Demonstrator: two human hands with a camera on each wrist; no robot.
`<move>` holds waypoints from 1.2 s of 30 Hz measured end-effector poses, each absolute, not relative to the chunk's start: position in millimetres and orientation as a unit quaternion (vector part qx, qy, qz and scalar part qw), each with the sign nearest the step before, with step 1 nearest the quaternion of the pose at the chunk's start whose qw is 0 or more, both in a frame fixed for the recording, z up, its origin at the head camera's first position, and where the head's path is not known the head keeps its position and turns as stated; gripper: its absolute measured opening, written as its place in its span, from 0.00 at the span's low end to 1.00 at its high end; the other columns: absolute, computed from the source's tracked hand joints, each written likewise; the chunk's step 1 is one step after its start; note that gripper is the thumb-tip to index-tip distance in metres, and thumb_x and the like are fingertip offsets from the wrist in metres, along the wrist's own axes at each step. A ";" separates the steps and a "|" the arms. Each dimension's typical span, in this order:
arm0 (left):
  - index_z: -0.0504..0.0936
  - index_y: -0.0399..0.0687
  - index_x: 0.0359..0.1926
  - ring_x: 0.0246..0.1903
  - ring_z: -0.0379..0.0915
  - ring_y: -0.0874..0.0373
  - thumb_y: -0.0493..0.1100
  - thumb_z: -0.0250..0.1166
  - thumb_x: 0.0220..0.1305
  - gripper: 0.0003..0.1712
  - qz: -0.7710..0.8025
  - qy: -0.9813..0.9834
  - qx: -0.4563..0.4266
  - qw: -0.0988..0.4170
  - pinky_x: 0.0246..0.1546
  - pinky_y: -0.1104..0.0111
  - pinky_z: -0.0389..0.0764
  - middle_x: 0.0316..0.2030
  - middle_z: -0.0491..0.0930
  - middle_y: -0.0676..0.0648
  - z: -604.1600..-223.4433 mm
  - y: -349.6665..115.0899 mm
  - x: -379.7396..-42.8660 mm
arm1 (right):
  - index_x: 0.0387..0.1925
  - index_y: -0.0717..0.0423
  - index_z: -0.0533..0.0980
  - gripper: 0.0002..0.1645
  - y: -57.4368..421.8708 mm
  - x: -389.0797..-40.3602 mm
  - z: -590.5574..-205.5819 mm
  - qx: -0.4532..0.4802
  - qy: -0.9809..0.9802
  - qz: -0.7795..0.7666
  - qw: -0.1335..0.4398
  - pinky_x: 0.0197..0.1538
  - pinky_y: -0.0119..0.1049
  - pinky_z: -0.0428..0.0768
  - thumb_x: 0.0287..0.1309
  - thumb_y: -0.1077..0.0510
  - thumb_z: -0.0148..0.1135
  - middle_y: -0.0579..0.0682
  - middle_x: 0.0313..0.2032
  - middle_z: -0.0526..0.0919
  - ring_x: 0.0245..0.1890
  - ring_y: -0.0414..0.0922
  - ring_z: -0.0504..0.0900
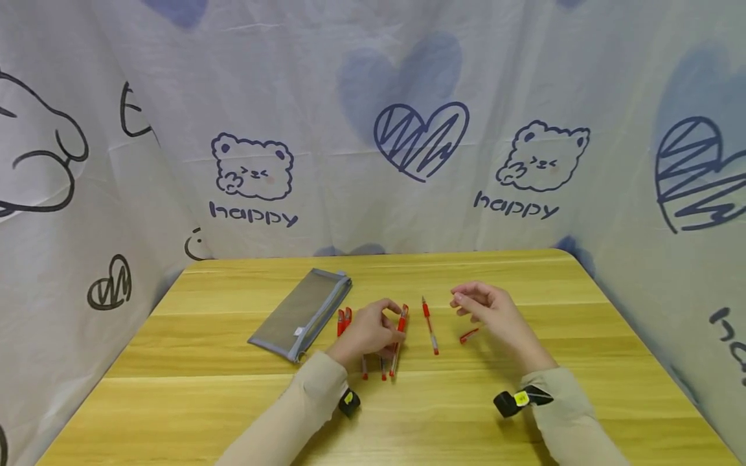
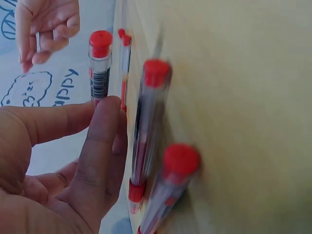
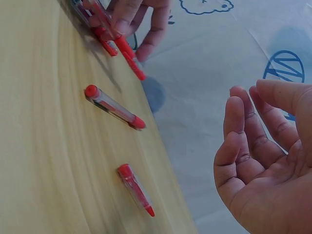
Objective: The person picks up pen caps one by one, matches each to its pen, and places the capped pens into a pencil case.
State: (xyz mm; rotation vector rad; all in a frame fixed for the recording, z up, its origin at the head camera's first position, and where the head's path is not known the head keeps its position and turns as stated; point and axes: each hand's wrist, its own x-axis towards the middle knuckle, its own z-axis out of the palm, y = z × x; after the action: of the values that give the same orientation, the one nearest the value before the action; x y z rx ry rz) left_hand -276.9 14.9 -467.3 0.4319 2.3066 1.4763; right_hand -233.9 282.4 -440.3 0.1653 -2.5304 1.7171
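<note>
My left hand (image 1: pixel 368 331) pinches a capped red gel pen (image 1: pixel 403 317) between thumb and fingers. In the left wrist view this pen's red end plug (image 2: pixel 101 44) and barcode label stand above the fingertips. Other red pens (image 2: pixel 146 126) lie on the table close beside that hand, partly hidden under it in the head view. An uncapped red pen (image 1: pixel 430 327) lies between the hands, its tip pointing away. My right hand (image 1: pixel 495 317) is raised with loosely bent fingers and holds nothing. Below it lies a loose red pen cap (image 1: pixel 469 336).
A grey mesh zip pouch (image 1: pixel 300 310) lies flat to the left of the pens. The wooden table (image 1: pixel 175 401) ends at the back against a white cloth (image 1: pixel 350 213) printed with bears and hearts, which also hangs at both sides.
</note>
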 end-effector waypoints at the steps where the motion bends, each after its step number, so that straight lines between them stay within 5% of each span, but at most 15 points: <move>1: 0.78 0.42 0.63 0.23 0.83 0.54 0.32 0.74 0.67 0.26 0.523 0.819 0.147 0.185 0.26 0.61 0.90 0.33 0.81 0.44 -466.9 14.7 -278.6 | 0.60 0.63 0.79 0.20 283.5 -233.8 -440.0 0.053 -0.824 0.563 0.039 0.46 0.36 0.84 0.81 0.51 0.59 0.59 0.51 0.89 0.43 0.39 0.87; 21: 0.76 0.37 0.66 0.28 0.87 0.50 0.34 0.68 0.73 0.24 0.523 0.822 0.136 0.182 0.30 0.61 0.92 0.38 0.83 0.38 -455.9 10.7 -284.9 | 0.60 0.62 0.79 0.23 296.2 -235.3 -439.4 0.041 -0.818 0.573 0.036 0.47 0.35 0.83 0.80 0.47 0.60 0.42 0.43 0.90 0.43 0.38 0.87; 36: 0.77 0.36 0.64 0.26 0.88 0.51 0.35 0.67 0.73 0.21 0.537 0.805 0.165 0.189 0.31 0.60 0.92 0.45 0.84 0.29 -452.1 21.0 -281.3 | 0.62 0.66 0.77 0.22 304.0 -232.7 -431.8 0.055 -0.822 0.565 0.030 0.45 0.35 0.85 0.81 0.53 0.59 0.50 0.45 0.90 0.42 0.39 0.88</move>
State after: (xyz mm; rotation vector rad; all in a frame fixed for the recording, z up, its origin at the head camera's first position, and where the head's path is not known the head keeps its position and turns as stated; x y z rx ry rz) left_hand -281.3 21.0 -452.1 0.4632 2.2645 1.5109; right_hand -232.7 304.0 -431.8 0.1710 -2.5350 1.7429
